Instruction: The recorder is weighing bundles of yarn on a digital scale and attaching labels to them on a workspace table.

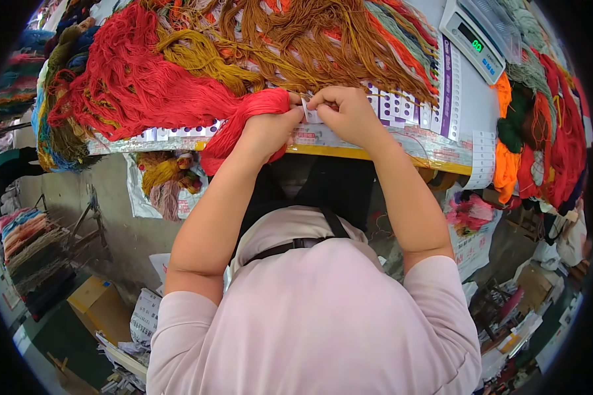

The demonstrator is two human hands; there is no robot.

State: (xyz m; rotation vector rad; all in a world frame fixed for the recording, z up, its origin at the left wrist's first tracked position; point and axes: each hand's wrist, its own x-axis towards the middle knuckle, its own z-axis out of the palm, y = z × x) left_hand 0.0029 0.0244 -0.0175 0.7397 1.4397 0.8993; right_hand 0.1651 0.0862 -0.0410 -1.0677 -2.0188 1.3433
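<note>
My left hand (270, 133) is closed at the table's front edge, with a skein of red thread (260, 105) draped over its fingers and hanging down beside the wrist. Just right of it, my right hand (348, 117) is closed in a pinch at a small white card with punched holes (311, 116). The card sits between the two hands, and their fingertips nearly meet there. Any thread end between the right fingertips is too small to make out. A large heap of red thread (145, 85) spreads to the left of my hands.
Brown thread (323, 39) and mustard thread (201, 56) cover the table beyond my hands, over rows of purple and white punched cards (395, 108). A digital scale (476, 43) stands at the far right, near hanging orange skeins (504, 164). A cardboard box (99, 306) is on the lower left.
</note>
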